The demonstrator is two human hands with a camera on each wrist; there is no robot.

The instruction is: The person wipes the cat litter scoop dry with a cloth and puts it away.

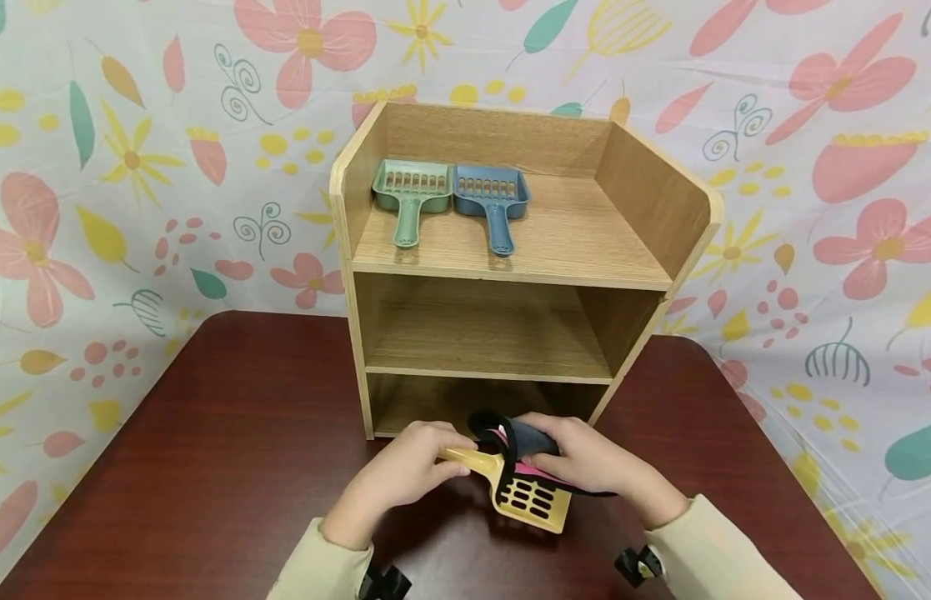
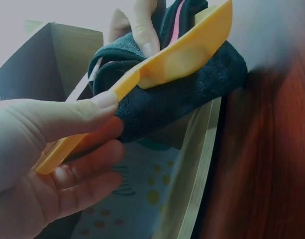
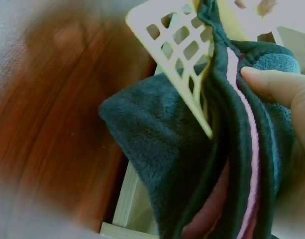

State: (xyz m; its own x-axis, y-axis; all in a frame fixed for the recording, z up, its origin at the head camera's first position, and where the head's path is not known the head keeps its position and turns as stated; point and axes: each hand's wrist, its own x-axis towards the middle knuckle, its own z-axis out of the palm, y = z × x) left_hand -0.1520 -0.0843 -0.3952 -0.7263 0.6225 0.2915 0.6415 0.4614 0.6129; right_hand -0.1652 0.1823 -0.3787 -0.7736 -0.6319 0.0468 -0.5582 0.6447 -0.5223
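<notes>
My left hand (image 1: pixel 408 468) pinches the handle of a yellow slotted litter scoop (image 2: pixel 187 56) between thumb and fingers. The scoop's slotted pan (image 1: pixel 548 521) points to the right, low over the table. My right hand (image 1: pixel 585 454) grips a folded dark grey cloth (image 3: pixel 147 119) with black edging and a pink inner side. In the right wrist view the cloth lies around part of the scoop's pan, touching it. On the top shelf sit a green litter scoop (image 1: pixel 408 218) and a blue litter scoop (image 1: pixel 498 225), side by side with handles toward me.
A wooden shelf unit (image 1: pixel 503 375) with raised sides stands on the dark red-brown table (image 1: pixel 232 467), just beyond my hands. Behind it hangs a flower-patterned curtain (image 1: pixel 172 275). The table's edges slope away on both sides.
</notes>
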